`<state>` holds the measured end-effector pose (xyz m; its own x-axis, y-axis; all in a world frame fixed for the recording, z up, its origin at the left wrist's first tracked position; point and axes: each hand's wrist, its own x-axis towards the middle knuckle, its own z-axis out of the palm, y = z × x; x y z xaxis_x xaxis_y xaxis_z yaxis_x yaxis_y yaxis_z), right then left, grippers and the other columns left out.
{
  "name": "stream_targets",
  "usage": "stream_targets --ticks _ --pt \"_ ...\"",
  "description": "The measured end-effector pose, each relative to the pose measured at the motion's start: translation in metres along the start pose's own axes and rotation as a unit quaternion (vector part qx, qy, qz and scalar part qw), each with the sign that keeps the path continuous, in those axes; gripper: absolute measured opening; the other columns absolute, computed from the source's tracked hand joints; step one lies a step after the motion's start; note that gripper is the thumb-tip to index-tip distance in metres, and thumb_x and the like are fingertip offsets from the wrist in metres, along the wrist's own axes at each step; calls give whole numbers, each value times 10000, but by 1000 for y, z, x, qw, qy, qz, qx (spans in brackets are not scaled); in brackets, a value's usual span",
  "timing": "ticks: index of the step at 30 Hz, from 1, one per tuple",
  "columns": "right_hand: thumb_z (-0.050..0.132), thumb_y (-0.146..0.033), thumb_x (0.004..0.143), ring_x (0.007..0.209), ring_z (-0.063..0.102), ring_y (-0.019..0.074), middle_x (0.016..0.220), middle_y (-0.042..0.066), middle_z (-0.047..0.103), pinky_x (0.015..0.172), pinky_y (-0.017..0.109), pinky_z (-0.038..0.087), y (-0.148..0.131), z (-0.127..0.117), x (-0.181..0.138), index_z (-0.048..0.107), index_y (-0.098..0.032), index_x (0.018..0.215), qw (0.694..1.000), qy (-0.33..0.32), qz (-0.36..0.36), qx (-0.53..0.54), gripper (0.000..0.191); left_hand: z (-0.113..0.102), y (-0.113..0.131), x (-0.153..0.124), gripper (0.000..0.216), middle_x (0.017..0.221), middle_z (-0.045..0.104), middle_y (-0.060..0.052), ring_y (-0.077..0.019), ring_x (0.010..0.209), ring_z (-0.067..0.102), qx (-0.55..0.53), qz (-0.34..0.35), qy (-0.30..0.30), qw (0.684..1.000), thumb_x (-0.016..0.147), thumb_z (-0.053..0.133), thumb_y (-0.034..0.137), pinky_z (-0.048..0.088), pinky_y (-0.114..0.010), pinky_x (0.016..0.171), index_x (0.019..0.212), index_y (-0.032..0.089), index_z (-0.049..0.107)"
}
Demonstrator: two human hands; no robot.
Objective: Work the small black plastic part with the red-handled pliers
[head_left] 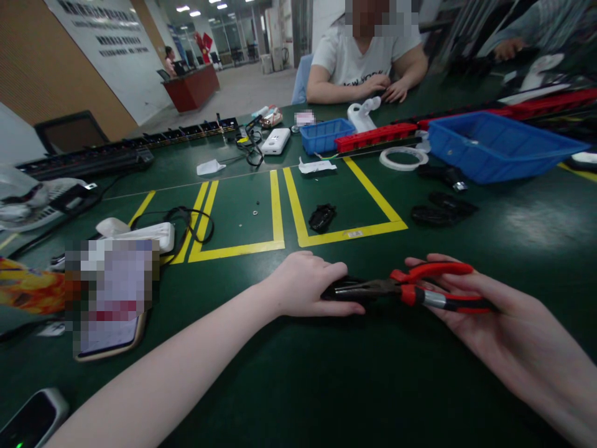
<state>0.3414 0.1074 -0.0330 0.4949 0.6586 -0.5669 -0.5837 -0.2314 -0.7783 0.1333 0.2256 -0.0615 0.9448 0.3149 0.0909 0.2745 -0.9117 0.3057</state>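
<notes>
My right hand (471,311) holds red-handled needle-nose pliers (420,289) near the table's front edge, fingers curled around the handles. The plier jaws point left and meet a small black part (342,291) on the green table. My left hand (310,289) is closed over that black part, pinning it against the table top; most of the part is hidden under my fingers. Another black plastic part (321,218) lies inside the right yellow-taped rectangle (345,235), a little beyond my hands.
A phone (109,311) and a white charger with black cable (153,233) lie at left. Blue bins (494,146) (324,134), a red rail (375,137), a tape roll (403,157) and black parts (443,208) sit at right. A person in a white shirt (359,59) sits across the table.
</notes>
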Motion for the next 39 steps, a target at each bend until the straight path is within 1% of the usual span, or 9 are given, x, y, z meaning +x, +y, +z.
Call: stream_targets --ticks 5,12,17,22,31,36,39 --pt "473 54 780 701 749 202 935 96 765 582 242 637 -4 -1 1 682 -136 1068 1000 6 5 0 403 -1 1 0 503 676 625 1 -143 576 564 -5 -2 -2 1000 919 462 674 367 -251 588 847 187 566" --pt "459 34 791 664 741 180 916 74 768 550 232 630 -7 3 -3 681 -172 1034 1000 15 14 -9 388 -1 1 0 494 679 629 7 -143 584 575 1 0 -5 1000 922 468 666 375 -259 599 861 186 569" --pt "478 48 756 661 743 181 954 98 768 598 227 636 -6 8 -7 668 -141 1073 1000 20 8 -18 415 -1 1 1 498 673 629 6 -150 592 585 6 4 1 1000 915 478 672 369 -261 598 855 186 567" --pt "477 12 792 715 752 182 982 87 767 626 237 634 -2 5 -6 665 -158 1095 999 18 5 -40 394 0 1 1 505 674 631 5 -152 593 582 17 7 3 1000 906 482 682 364 -261 594 856 187 569" --pt "462 11 773 669 744 179 945 93 771 587 239 625 -2 7 -7 684 -173 1073 1000 15 11 -14 416 -1 0 1 502 663 621 11 -142 571 556 11 6 1 1000 906 482 679 358 -257 586 846 187 562" --pt "440 4 760 661 745 195 899 123 766 560 252 626 -3 5 -3 689 -123 1033 999 34 -1 3 391 -1 1 1 494 666 619 12 -140 577 564 6 3 4 1000 912 482 670 357 -253 584 842 187 559" --pt "439 -9 765 602 733 200 856 137 761 511 252 617 -6 4 -2 694 -104 1016 999 40 2 20 370 -1 1 0 499 667 620 10 -142 581 567 10 -1 6 1000 910 483 674 360 -254 584 840 186 559"
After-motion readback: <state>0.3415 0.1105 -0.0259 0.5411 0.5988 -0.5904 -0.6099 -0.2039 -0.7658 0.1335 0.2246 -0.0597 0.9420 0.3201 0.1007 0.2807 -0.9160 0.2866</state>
